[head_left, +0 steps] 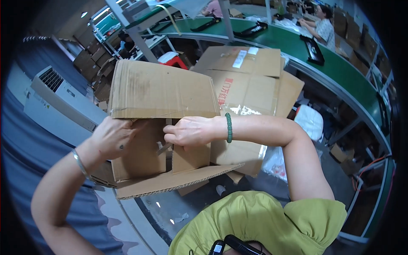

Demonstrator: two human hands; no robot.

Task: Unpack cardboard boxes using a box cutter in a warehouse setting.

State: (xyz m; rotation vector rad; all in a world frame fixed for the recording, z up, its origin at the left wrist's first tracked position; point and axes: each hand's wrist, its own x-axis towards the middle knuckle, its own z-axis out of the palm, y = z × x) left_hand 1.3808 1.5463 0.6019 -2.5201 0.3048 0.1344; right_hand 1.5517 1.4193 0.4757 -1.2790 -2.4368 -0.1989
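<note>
A brown cardboard box [163,89] stands in front of me with its top flaps folded outward. Its lower long flap [178,180] slants toward me, and two inner flaps [140,151] show between. At the box's left corner, my left hand [114,138] is closed on the cardboard, its fingertips partly hidden under the upper flap's edge. My right hand [189,131] is closed over the gap between the inner flaps. A short pale strip [163,148] shows just below its curled fingers; what they pinch is hidden.
Flattened cartons [250,91] are stacked behind and right of the box. A green conveyor [289,44] curves around the far side, carrying black parts [312,50]. A white floor-standing air conditioner [61,100] stands left. A person [321,29] sits beyond the conveyor. A white-topped stool [309,121] is at right.
</note>
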